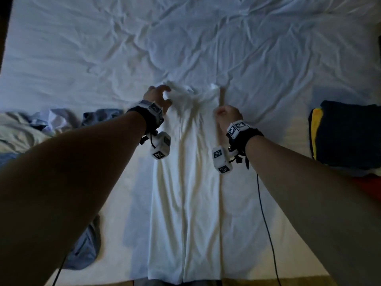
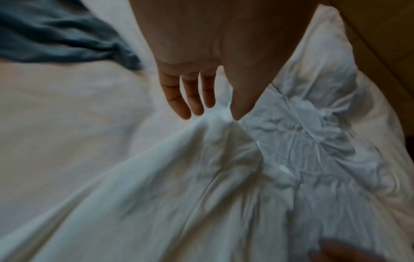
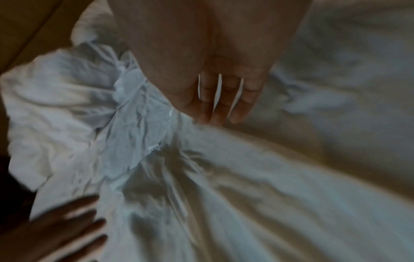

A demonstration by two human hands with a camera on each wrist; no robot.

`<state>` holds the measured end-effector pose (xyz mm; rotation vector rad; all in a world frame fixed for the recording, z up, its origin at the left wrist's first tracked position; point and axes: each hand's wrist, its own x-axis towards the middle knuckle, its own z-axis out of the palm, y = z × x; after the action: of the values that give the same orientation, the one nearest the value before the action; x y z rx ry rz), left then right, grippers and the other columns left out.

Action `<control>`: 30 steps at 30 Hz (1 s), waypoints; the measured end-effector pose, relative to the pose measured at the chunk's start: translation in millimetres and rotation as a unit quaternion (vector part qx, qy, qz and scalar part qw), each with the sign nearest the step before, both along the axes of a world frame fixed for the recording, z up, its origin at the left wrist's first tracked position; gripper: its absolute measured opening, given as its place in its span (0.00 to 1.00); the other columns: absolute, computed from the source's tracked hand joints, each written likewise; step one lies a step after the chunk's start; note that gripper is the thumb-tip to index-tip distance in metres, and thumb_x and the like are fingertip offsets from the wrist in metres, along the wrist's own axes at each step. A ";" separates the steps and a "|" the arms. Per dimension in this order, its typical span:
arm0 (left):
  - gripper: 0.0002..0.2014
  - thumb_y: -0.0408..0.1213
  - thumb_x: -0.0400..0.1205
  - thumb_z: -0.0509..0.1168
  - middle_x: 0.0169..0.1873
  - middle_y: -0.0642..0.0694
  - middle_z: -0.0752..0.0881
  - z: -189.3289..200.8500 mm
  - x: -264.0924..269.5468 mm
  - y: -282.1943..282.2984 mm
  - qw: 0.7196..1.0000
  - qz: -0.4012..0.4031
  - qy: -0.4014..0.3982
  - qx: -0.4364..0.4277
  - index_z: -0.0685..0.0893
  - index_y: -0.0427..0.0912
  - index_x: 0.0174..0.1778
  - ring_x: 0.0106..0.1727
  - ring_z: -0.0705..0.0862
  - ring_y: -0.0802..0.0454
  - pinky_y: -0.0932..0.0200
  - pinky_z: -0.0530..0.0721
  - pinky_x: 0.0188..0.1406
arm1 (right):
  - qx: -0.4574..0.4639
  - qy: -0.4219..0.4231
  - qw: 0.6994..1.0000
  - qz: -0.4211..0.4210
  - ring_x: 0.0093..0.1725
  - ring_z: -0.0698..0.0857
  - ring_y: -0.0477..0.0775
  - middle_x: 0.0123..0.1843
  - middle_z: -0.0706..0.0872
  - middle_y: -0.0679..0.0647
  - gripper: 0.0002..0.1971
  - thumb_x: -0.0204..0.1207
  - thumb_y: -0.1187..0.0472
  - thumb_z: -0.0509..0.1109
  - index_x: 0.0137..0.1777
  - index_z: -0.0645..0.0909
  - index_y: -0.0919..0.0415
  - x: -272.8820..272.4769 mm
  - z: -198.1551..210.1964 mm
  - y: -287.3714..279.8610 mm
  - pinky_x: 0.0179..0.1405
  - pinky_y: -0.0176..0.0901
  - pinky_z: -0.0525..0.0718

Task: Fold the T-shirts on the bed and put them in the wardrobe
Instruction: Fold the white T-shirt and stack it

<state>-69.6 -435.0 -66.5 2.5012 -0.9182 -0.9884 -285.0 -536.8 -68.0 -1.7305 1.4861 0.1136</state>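
Observation:
A white T-shirt [image 1: 185, 182] lies on the bed as a long narrow strip with its sides folded in, running from the near edge away from me. My left hand [image 1: 168, 98] pinches the strip's far left corner, and that fabric rises to a peak between thumb and fingers [image 2: 215, 113]. My right hand [image 1: 219, 113] grips the far right corner with curled fingers. In the right wrist view the right hand [image 3: 208, 118] pinches the shirt's edge [image 3: 224, 141]. Both corners are lifted a little off the white sheet [image 1: 82, 48].
Crumpled pale garments [image 1: 31, 126] and a blue one [image 1: 86, 244] lie at the left. A folded dark navy and yellow stack [image 1: 346, 133] sits at the right edge. A black cable [image 1: 266, 223] trails from my right wrist across the bed.

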 end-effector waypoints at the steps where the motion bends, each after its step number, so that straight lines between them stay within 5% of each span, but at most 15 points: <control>1: 0.19 0.43 0.81 0.68 0.66 0.40 0.78 -2.7 3.4 -10.9 0.998 -0.047 -0.032 -0.006 0.80 0.51 0.69 0.66 0.77 0.38 0.49 0.77 0.64 | -0.017 0.002 1.000 0.026 0.57 0.85 0.56 0.58 0.88 0.53 0.11 0.79 0.61 0.64 0.55 0.84 0.50 7.6 -3.6 -8.4 0.55 0.37 0.80; 4: 0.21 0.47 0.80 0.69 0.68 0.46 0.79 -10.4 8.0 -39.1 0.985 -0.161 -0.066 -0.009 0.79 0.52 0.70 0.72 0.70 0.41 0.47 0.71 0.69 | -0.054 -0.004 0.990 0.130 0.61 0.84 0.56 0.62 0.86 0.56 0.15 0.79 0.65 0.65 0.63 0.82 0.56 32.7 -12.7 -30.6 0.53 0.33 0.75; 9: 0.20 0.57 0.76 0.70 0.54 0.52 0.84 -28.5 7.9 -69.1 0.960 -0.264 -0.058 0.072 0.80 0.60 0.63 0.66 0.72 0.47 0.48 0.65 0.63 | -0.057 0.068 0.952 0.293 0.68 0.80 0.61 0.67 0.83 0.56 0.19 0.79 0.52 0.65 0.69 0.79 0.44 74.2 -27.6 -55.3 0.70 0.51 0.78; 14: 0.11 0.61 0.73 0.70 0.50 0.50 0.81 -46.4 13.9 -73.9 0.972 -0.203 -0.041 0.110 0.84 0.65 0.47 0.59 0.72 0.43 0.47 0.68 0.59 | -0.067 0.150 0.909 0.384 0.74 0.67 0.65 0.69 0.77 0.54 0.19 0.83 0.52 0.59 0.72 0.76 0.41 89.4 -40.7 -64.2 0.72 0.60 0.64; 19: 0.09 0.69 0.66 0.66 0.50 0.52 0.84 -55.5 25.4 -79.2 0.985 -0.140 -0.024 0.097 0.79 0.72 0.31 0.59 0.76 0.41 0.48 0.66 0.50 | -0.101 0.102 0.941 0.307 0.70 0.70 0.64 0.65 0.80 0.54 0.13 0.79 0.45 0.66 0.61 0.84 0.41 97.1 -42.4 -70.2 0.67 0.59 0.64; 23: 0.09 0.64 0.69 0.70 0.52 0.50 0.83 -48.7 24.5 -78.2 0.988 -0.125 -0.023 0.087 0.81 0.68 0.39 0.62 0.74 0.40 0.48 0.67 0.53 | -0.121 0.087 0.954 0.261 0.68 0.71 0.62 0.62 0.83 0.52 0.10 0.78 0.46 0.69 0.56 0.86 0.42 95.8 -45.6 -68.3 0.65 0.57 0.66; 26: 0.17 0.54 0.74 0.73 0.63 0.48 0.80 -41.9 15.1 -67.7 0.991 -0.119 -0.039 0.041 0.83 0.58 0.57 0.70 0.70 0.41 0.45 0.68 0.63 | -0.114 0.066 0.965 0.226 0.68 0.72 0.62 0.64 0.82 0.52 0.14 0.76 0.46 0.71 0.60 0.84 0.43 87.6 -44.2 -61.9 0.66 0.54 0.69; 30: 0.27 0.45 0.74 0.75 0.72 0.46 0.72 -27.5 0.9 -37.4 0.997 -0.003 -0.076 -0.031 0.76 0.51 0.69 0.73 0.69 0.42 0.43 0.71 0.69 | -0.117 0.014 0.983 0.142 0.69 0.74 0.60 0.66 0.80 0.53 0.16 0.73 0.56 0.73 0.62 0.82 0.51 69.2 -35.1 -40.5 0.65 0.49 0.72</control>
<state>-68.7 -472.4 -94.0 2.5501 -0.9863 -0.7686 -215.8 -577.4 -103.1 -2.1350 1.3037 0.1152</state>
